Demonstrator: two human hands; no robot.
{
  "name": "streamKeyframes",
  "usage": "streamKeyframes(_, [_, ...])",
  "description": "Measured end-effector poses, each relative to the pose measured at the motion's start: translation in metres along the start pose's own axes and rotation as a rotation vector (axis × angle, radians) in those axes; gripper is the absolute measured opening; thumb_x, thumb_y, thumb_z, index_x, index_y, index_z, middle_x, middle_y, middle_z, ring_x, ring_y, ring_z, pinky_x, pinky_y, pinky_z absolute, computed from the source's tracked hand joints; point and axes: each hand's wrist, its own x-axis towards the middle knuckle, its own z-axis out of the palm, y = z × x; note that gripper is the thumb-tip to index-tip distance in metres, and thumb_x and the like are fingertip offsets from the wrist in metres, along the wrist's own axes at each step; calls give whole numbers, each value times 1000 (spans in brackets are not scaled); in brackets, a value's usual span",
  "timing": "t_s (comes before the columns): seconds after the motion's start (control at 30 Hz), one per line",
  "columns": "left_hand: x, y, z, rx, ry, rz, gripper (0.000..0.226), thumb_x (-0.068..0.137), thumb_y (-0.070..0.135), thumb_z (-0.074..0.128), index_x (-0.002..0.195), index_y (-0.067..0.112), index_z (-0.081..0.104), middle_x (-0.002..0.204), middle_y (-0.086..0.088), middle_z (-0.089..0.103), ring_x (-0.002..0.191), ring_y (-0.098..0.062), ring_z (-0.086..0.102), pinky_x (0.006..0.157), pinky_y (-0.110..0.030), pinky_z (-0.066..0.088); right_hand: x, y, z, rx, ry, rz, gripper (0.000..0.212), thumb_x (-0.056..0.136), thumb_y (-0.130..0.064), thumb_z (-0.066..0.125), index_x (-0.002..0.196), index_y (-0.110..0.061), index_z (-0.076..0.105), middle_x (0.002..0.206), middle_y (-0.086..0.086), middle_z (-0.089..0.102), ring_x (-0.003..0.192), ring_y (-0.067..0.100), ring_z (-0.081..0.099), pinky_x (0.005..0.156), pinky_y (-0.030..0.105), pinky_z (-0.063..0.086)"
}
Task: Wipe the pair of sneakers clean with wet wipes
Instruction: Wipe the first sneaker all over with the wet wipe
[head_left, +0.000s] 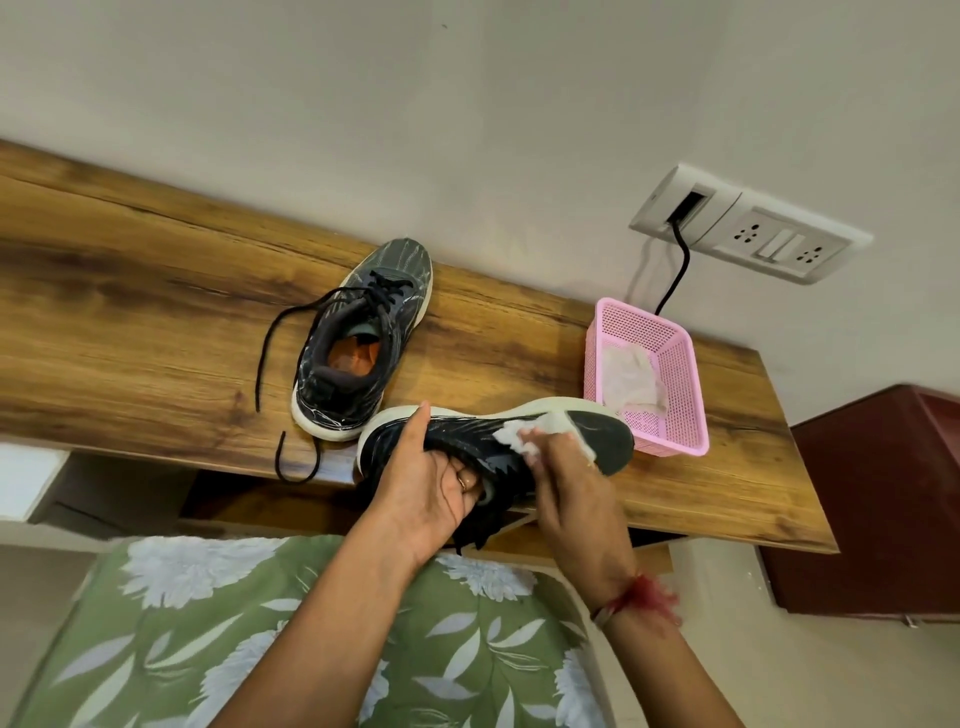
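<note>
One dark patterned sneaker (358, 343) with a white sole stands upright on the wooden table (156, 338), its black laces trailing over the front edge. The second sneaker (602, 434) is held on its side above the table's front edge. My left hand (426, 493) grips it at the heel and collar, thumb along the sole. My right hand (566, 499) holds a crumpled white wet wipe (524, 434) pressed against the shoe's side near the toe.
A pink plastic mesh basket (675, 364) with crumpled white wipes inside stands on the table's right part. A wall socket panel (753, 234) with a black cable is behind it. A dark red cabinet (872, 499) stands at right. Green floral fabric (260, 649) lies below.
</note>
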Motion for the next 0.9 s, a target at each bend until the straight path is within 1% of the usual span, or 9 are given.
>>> streamKeyframes(0.07, [0,0,0,1,8,0,67,92,60,36,110,1,63,83,-10,65,66,-14,53,79,-28,45,3,-1,1,-9,43,47,23,96,-26,39,109,-17,54,97,1,65,90,19,64,84,41,53])
streamKeyframes(0.17, [-2,3,1,9,-12,-22,67,93,60,34,111,2,64,102,-15,71,93,-20,63,87,-31,49,-5,-19,5,96,-76,-35,19,97,-25,40,110,-21,53,98,-7,63,88,4,59,79,23,50])
streamKeyframes(0.23, [-4,2,2,22,-14,-20,68,94,60,33,111,2,64,100,-15,72,90,-20,66,83,-31,48,-5,-15,3,78,-107,-45,23,97,-25,40,116,-20,54,100,-7,63,89,4,59,75,17,46])
streamKeyframes(0.33, [-2,1,2,23,17,4,66,92,60,35,108,2,63,85,-10,67,67,-14,57,80,-29,46,3,-6,3,21,5,34,19,96,-27,39,110,-23,52,93,-4,64,82,11,62,67,23,46])
streamKeyframes(0.47, [-3,3,0,16,1,-27,69,93,60,35,115,1,62,112,-17,69,96,-21,64,85,-30,50,-4,-25,8,107,-101,-43,29,96,-28,39,117,-16,56,100,-4,65,89,9,62,75,22,49])
streamKeyframes(0.6, [-3,1,0,2,0,-3,66,94,58,34,114,2,62,84,-10,71,61,-12,62,65,-24,51,3,-16,5,34,-9,59,19,96,-30,37,107,-23,52,87,-6,64,79,14,62,69,19,43])
streamKeyframes(0.7, [-3,1,1,-10,27,-24,67,93,59,36,108,0,66,92,-14,70,64,-15,65,55,-22,53,-4,-33,16,31,-24,6,27,95,-26,39,112,-15,57,94,-2,67,85,12,63,76,26,50])
streamKeyframes(0.8, [-5,-1,0,-13,46,-38,68,92,60,37,101,-1,66,84,-14,70,63,-18,67,51,-21,53,-11,-40,13,221,-96,-23,18,95,-26,45,106,-23,58,96,-10,66,87,5,62,74,21,49])
streamKeyframes(0.9, [-8,-1,2,11,43,-9,67,92,60,37,114,2,63,101,-13,70,83,-19,65,78,-30,51,-1,-33,-10,783,-6,292,16,88,-38,55,93,-28,65,92,-6,68,85,11,62,73,27,49])
